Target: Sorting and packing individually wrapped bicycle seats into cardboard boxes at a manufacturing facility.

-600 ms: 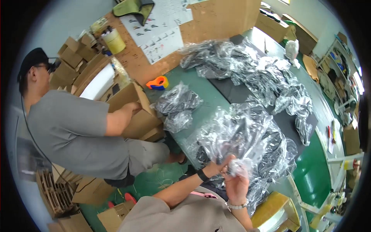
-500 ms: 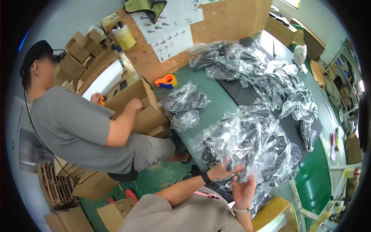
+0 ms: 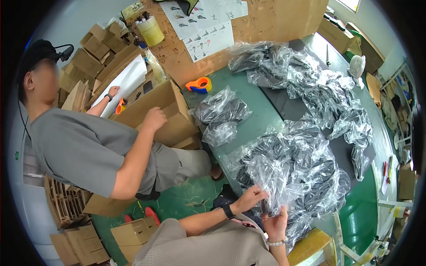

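Between my two hands is a clear plastic bag [image 3: 270,175] with something dark inside, its kind not plain through the crinkled film. My left hand [image 3: 249,199], with a black band on the wrist, pinches the bag's near left edge. My right hand [image 3: 275,224], with a pale bead bracelet, is closed on its near end, palm up. Just beyond lies a large heap of similar bagged dark items [image 3: 310,166] on the green table [image 3: 237,153]. A smaller group of bagged items [image 3: 222,113] sits apart to the left.
A co-worker [image 3: 84,146] stands at the left, by an open cardboard box [image 3: 171,113]. An orange and blue tape dispenser [image 3: 199,85] is near that box. More bagged items [image 3: 306,84] lie across a dark board [image 3: 282,103]. A small white fan [image 3: 356,66] stands far right.
My left hand has shifted slightly left, and the bag hangs less spread out between my hands. The co-worker's near hand has lifted above the box; their other hand lies on white sheeting.
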Available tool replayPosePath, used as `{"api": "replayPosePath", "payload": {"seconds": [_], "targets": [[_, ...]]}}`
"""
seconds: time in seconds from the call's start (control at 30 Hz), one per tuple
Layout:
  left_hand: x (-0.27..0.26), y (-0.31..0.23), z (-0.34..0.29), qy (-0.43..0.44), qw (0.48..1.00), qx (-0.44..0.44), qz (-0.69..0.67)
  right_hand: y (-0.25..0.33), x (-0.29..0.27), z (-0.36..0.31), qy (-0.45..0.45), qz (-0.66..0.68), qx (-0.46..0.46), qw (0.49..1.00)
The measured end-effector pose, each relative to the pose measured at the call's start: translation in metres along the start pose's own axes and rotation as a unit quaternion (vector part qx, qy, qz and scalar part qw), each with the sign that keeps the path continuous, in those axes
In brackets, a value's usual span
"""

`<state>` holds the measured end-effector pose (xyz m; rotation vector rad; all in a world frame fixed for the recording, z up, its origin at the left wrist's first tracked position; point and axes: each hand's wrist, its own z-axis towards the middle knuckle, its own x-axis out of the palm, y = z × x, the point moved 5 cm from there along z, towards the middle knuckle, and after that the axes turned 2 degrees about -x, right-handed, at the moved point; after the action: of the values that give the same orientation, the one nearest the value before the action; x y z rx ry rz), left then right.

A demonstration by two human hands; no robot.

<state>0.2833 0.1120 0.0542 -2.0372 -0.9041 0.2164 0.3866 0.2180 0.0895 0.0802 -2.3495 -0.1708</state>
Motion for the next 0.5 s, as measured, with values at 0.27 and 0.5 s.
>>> {"api": "replayPosePath", "payload": {"seconds": [0.27,0.5], "targets": [[-0.002,-0.026,-0.001,-0.099,0.966,0.239,-0.019,-0.013,0.005,0.015,0.044,0.021,0.002,0.999],[-0.008,-0.026,0.011,-0.060,0.973,0.209,0.079,-0.009,0.002,0.021,0.007,-0.061,-0.065,0.996]]}}
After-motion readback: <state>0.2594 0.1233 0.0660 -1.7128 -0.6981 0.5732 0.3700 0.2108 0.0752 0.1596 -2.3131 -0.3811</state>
